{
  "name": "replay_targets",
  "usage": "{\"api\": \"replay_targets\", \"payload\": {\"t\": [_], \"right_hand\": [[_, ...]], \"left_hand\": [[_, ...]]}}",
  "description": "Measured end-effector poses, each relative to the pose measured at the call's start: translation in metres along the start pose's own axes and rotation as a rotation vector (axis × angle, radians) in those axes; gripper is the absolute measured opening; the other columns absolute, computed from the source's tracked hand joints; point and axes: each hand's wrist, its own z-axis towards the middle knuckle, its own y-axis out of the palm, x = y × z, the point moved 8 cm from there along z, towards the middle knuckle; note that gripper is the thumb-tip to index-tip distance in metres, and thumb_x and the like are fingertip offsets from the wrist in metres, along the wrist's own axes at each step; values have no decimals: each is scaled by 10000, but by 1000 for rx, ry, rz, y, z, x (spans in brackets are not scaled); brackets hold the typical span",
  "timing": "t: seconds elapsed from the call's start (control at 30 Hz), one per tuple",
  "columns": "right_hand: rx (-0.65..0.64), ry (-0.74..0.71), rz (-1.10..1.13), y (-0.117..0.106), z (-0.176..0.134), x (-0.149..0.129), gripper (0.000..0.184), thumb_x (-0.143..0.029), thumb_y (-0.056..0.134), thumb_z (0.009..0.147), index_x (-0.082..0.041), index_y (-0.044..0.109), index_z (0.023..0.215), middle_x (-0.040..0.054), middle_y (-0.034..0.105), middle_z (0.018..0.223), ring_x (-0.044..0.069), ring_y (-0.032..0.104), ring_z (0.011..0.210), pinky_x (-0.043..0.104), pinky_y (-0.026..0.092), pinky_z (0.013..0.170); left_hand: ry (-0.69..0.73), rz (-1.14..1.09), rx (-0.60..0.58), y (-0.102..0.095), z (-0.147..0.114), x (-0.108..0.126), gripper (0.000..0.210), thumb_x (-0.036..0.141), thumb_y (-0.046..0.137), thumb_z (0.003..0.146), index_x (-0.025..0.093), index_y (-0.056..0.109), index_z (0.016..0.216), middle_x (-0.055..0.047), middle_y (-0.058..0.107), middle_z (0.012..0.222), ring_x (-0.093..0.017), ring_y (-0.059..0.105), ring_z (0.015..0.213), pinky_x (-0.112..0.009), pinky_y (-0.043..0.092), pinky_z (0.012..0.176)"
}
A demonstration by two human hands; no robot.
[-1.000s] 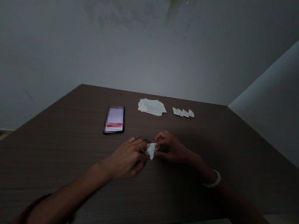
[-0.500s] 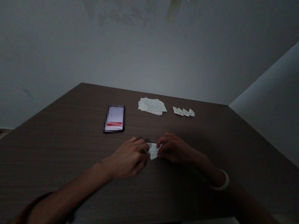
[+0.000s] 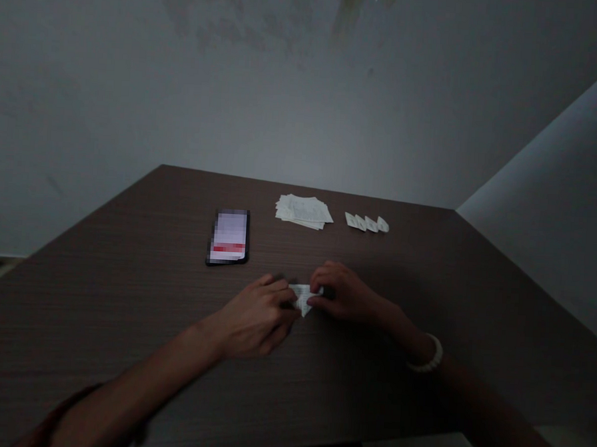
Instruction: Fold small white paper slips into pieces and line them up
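A small white piece of paper [image 3: 303,296] with faint printed or written lines lies on the brown table between my hands, tapering to a point toward me. My left hand [image 3: 261,315] is closed on its left side, fingertips pressing it near the tabletop. On its right side my right hand [image 3: 342,291] pinches the upper right corner between thumb and fingers. Both hands partly hide the paper, so its full outline cannot be seen. A pale beaded bracelet [image 3: 429,356] circles my right wrist.
A stack of white papers [image 3: 305,210] lies near the table's far edge. Several small folded papers [image 3: 367,223] overlap in a row to its right. A phone [image 3: 229,237] with a lit, blurred screen rests at left. The table [image 3: 126,274] meets a grey wall [image 3: 265,102] behind.
My right hand has shifted slightly left and up, its fingers now pinching the paper's upper right corner. The paper's right side looks more folded. My left hand has stayed almost still.
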Motion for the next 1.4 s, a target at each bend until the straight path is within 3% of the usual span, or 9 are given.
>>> {"api": "replay_targets", "payload": {"t": [0.33,0.53,1.1,1.4], "right_hand": [[-2,34,-43,1,5,-1,116,-281,679,821,-181,628,790,31,646,861,182,528,847,318,360,783],[-1,66,-76,3,6,1,118,-273,710,792,-177,644,771,26,644,846,175,525,833,316,350,774],[-49,94,-115,8,11,5,112,-273,722,772,-180,672,735,37,641,820,180,512,819,313,354,741],[18,127,-116,5,10,7,157,-307,758,752,-177,671,736,40,629,828,188,511,845,302,387,739]], "left_hand": [[36,43,-10,3,-2,3,248,204,491,872,189,646,1065,-83,630,979,-254,553,976,-436,402,900],[60,80,-69,7,-2,5,347,209,485,874,154,582,1203,-96,649,991,-260,568,955,-417,443,844],[96,205,-86,11,-2,15,300,238,503,886,137,613,1147,-124,642,980,-265,549,942,-399,450,815],[49,186,-70,11,-1,14,254,207,522,864,148,630,1086,-126,630,1021,-271,547,967,-420,466,843]]}}
